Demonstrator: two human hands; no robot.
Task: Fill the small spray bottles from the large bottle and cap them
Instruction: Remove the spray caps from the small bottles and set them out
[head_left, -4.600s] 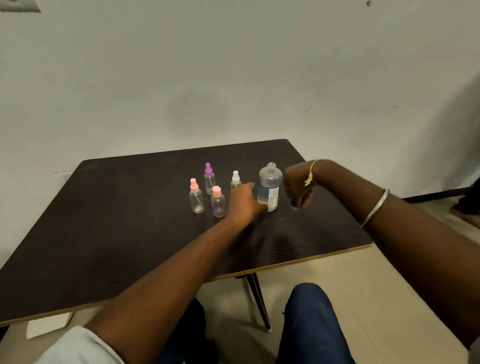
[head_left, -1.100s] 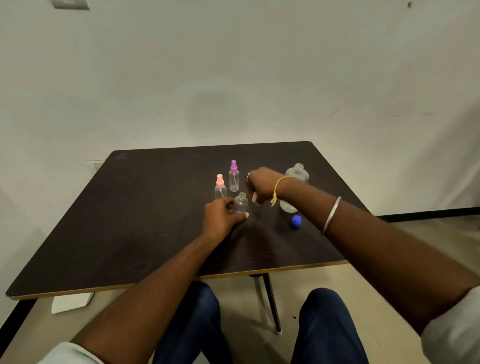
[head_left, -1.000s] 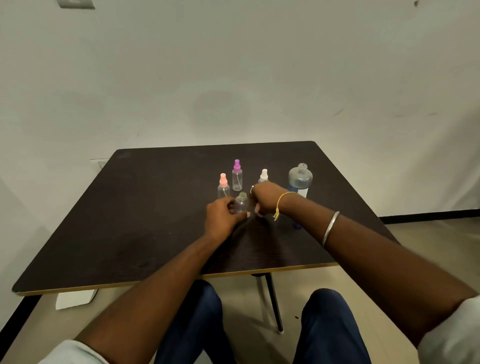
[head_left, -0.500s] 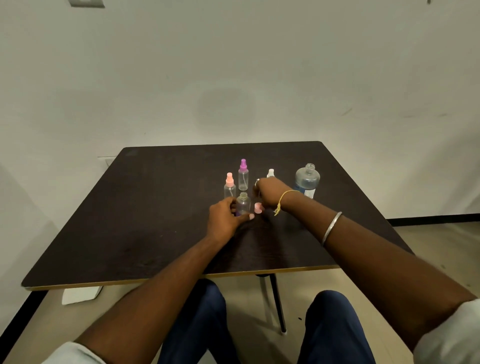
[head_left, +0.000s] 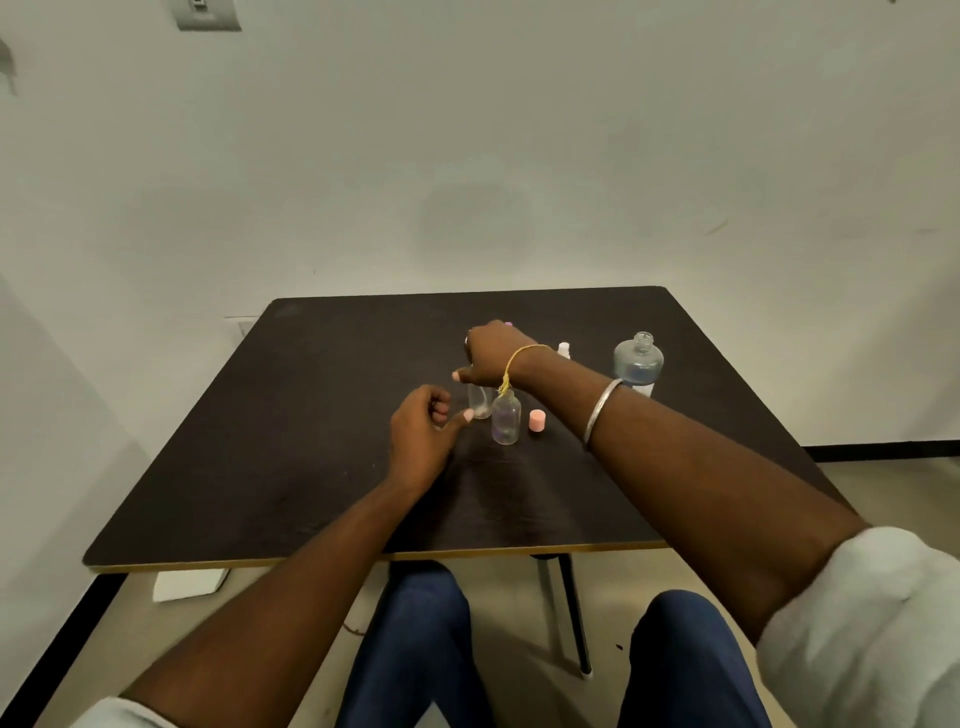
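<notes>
White wall, dark table (head_left: 311, 441), all from the head view. Finds first bottle (head_left: 505, 422) upright near the middle, neck bare, with pink cap (head_left: 537, 420) set down just to its right, not touching. Finds large bottle (head_left: 638, 361) at the right rear, also uncapped, well apart from the small ones. Catches white-topped bottle (head_left: 564, 349) half hidden beyond the wrist, and a purple tip (head_left: 508, 324) behind the knuckles.

Reaches across with right hand (head_left: 493, 356), fingers curled down over the top of second bottle (head_left: 479, 401), just behind and left of the first. Cannot see its cap under the palm. Holds left hand (head_left: 423, 431) low beside it, fingers loosely curled, thumb out toward the base, gripping nothing as far as shows.

Differs from half a second back: then gripped first bottle with the left while parking pink cap with the right. Has since let go of the first and moved both hands on to the second.

Reads as opening bottles in a row before any pouring: one small bottle open, a second probably being unscrewed, two more capped. Shows little or no liquid in either clear bottle, so likely leaves all filling and recapping to come.
</notes>
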